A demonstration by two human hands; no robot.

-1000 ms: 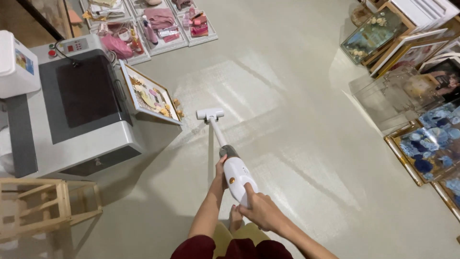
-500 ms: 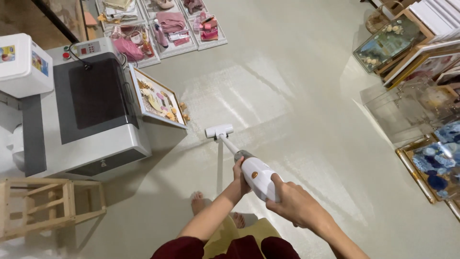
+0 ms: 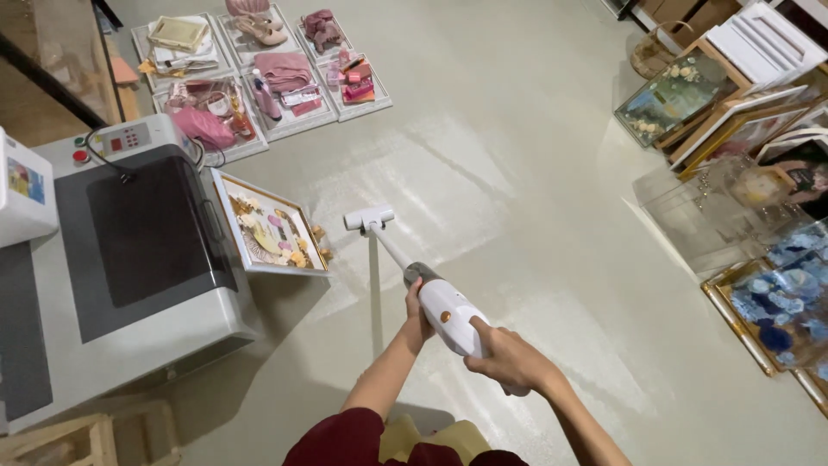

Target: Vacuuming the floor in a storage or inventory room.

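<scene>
Both hands gripped a white stick vacuum (image 3: 448, 315) at lower centre: the right hand (image 3: 511, 361) closed around its handle, the left hand (image 3: 417, 312) wrapped beneath its body. Its floor head (image 3: 368, 218) rested on the pale floor (image 3: 535, 173) beside a framed picture (image 3: 270, 226) leaning against a white machine (image 3: 129, 250)

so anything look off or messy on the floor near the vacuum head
Yes: small tan bits lie scattered on the floor by the framed floral picture leaning against the white machine, just left of the vacuum head. Both hands, left and right, grip the vacuum.
</scene>
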